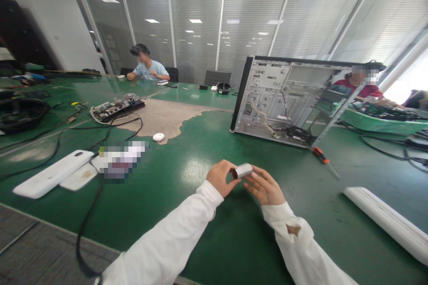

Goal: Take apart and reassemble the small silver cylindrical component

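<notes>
Currently, the left hand (220,179) is closing thumb and fingers on one end of a silvery cylinder (244,170) above the green table (200,213). The right hand (268,187), fingers loosely bent, is touching the other end, its grip unclear; light, opposed fingertips should be keeping it steady.

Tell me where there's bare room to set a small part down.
Bare green tabletop lies between the white disc and the left hand, and between the right hand, the screwdriver and the white bar. It's crowded at left with cables and white panels, and at far right around the green basket.
</notes>
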{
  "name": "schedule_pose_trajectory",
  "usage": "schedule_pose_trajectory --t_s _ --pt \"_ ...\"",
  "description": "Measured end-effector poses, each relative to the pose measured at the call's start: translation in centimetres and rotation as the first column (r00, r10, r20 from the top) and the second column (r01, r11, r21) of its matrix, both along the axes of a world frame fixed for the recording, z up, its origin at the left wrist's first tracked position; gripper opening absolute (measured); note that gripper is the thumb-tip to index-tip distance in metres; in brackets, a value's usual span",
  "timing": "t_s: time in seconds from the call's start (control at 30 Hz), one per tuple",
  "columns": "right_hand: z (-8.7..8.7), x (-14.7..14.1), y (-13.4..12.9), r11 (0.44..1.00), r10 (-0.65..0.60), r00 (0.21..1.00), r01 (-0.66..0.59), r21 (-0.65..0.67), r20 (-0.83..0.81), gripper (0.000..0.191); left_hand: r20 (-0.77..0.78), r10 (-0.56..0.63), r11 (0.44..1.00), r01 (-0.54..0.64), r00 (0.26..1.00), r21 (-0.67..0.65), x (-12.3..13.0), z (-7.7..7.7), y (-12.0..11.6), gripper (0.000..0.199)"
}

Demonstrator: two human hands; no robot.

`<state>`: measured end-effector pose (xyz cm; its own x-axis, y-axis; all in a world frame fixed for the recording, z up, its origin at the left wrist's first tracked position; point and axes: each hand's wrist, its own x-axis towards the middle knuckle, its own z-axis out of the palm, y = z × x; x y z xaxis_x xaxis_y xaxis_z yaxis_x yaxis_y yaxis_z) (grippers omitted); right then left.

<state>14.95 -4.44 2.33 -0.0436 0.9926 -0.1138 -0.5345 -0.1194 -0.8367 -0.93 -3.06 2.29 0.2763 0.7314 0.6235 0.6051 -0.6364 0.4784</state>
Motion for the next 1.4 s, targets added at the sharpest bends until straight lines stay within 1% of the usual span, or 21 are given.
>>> schedule_pose_trajectory --t_s 0.13,0.27,0.37,0.47,0.53,0.57,0.67,0.7,0.73,0.8,0.83,0.9,0.93,0.97,1.03,1.1,1.13,1.17,1.2,1.27,1.4 --pt "0.2 -0.2 -0.2 0.996 0.070 0.997 -0.071 -0.045 -0.018 0.038 -0.163 0.033 0.987 -0.006 0.986 0.160 -0.3 0.4 0.0 0.019" --pt "0.0 -0.2 -0.1 0.987 0.106 0.994 -0.108 -0.123 -0.022 0.036 -0.295 0.029 0.952 0.063 0.955 0.300 -0.1 0.6 -0.2 0.018" --pt "-0.5 -0.1 0.1 0.984 0.093 0.996 -0.094 -0.154 -0.016 0.030 -0.357 0.002 0.931 0.129 0.934 0.342 0.4 0.6 -0.5 0.020" --pt "-0.8 -0.1 0.1 0.987 0.059 0.998 -0.059 -0.147 -0.005 0.031 -0.392 -0.051 0.932 0.185 0.919 0.312 0.7 0.8 -0.7 0.021" --pt "-0.8 -0.1 0.1 0.994 0.033 0.999 -0.032 -0.101 0.005 0.037 -0.376 -0.101 0.951 0.200 0.921 0.236 0.8 0.9 -0.9 0.023" --pt "-0.7 -0.2 0.1 0.998 0.017 1.000 -0.016 -0.067 0.017 0.040 -0.353 -0.134 0.960 0.209 0.926 0.184 0.8 0.9 -1.0 0.028" --pt "-0.2 -0.4 -0.1 0.996 -0.045 0.995 0.039 0.074 0.090 0.046 -0.203 -0.226 0.970 0.240 0.953 0.046 0.7 0.8 -1.1 0.060" --pt "0.0 -0.5 -0.2 0.990 -0.071 0.989 0.054 0.132 0.132 0.047 -0.136 -0.241 0.969 0.245 0.961 0.018 0.7 0.6 -1.0 0.068" --pt "0.2 -0.6 -0.3 0.979 -0.101 0.979 0.066 0.194 0.177 0.048 -0.073 -0.246 0.969 0.246 0.967 -0.004 0.7 0.5 -1.0 0.073" --pt "0.5 -0.8 -0.7 0.945 -0.183 0.941 0.089 0.315 0.283 0.050 0.022 -0.240 0.969 0.241 0.970 -0.045 0.8 0.1 -0.8 0.071" --pt "0.6 -0.9 -0.9 0.922 -0.236 0.908 0.097 0.376 0.347 0.049 0.052 -0.234 0.969 0.237 0.971 -0.065 0.9 0.0 -0.7 0.068" --pt "0.8 -1.1 -1.4 0.859 -0.360 0.803 0.088 0.504 0.474 0.044 0.091 -0.218 0.969 0.227 0.972 -0.096 1.0 -0.3 -0.6 0.062" --pt "0.8 -1.2 -1.6 0.818 -0.423 0.741 0.065 0.572 0.521 0.040 0.103 -0.213 0.969 0.223 0.972 -0.102 1.0 -0.3 -0.5 0.058" --pt "0.9 -1.2 -1.8 0.767 -0.476 0.682 0.014 0.641 0.555 0.035 0.110 -0.214 0.969 0.225 0.971 -0.102 1.0 -0.4 -0.4 0.054" --pt "0.9 -1.1 -1.9 0.639 -0.556 0.588 -0.150 0.754 0.588 0.030 0.110 -0.232 0.966 0.242 0.967 -0.095 1.1 -0.5 -0.3 0.045" --pt "1.0 -0.9 -1.9 0.506 -0.615 0.508 -0.332 0.796 0.603 0.033 0.104 -0.239 0.964 0.249 0.965 -0.095 1.1 -0.6 -0.1 0.035" --pt "1.0 -0.7 -1.9 0.455 -0.644 0.468 -0.402 0.795 0.605 0.035 0.100 -0.235 0.965 0.244 0.967 -0.100 1.1 -0.6 -0.1 0.032" --pt "1.0 -0.7 -1.8 0.421 -0.671 0.432 -0.446 0.789 0.603 0.037 0.096 -0.226 0.966 0.236 0.969 -0.108 1.1 -0.6 0.0 0.030" --pt "1.1 -0.6 -1.8 0.403 -0.692 0.405 -0.469 0.786 0.597 0.038 0.094 -0.214 0.968 0.224 0.972 -0.115 1.1 -0.6 0.0 0.029" --pt "1.2 -0.6 -1.7 0.389 -0.714 0.373 -0.493 0.779 0.592 0.039 0.088 -0.191 0.972 0.201 0.978 -0.125 1.0 -0.7 0.0 0.028" --pt "1.2 -0.8 -1.7 0.383 -0.726 0.354 -0.502 0.775 0.589 0.038 0.089 -0.165 0.976 0.176 0.982 -0.127 1.0 -0.6 0.0 0.028"
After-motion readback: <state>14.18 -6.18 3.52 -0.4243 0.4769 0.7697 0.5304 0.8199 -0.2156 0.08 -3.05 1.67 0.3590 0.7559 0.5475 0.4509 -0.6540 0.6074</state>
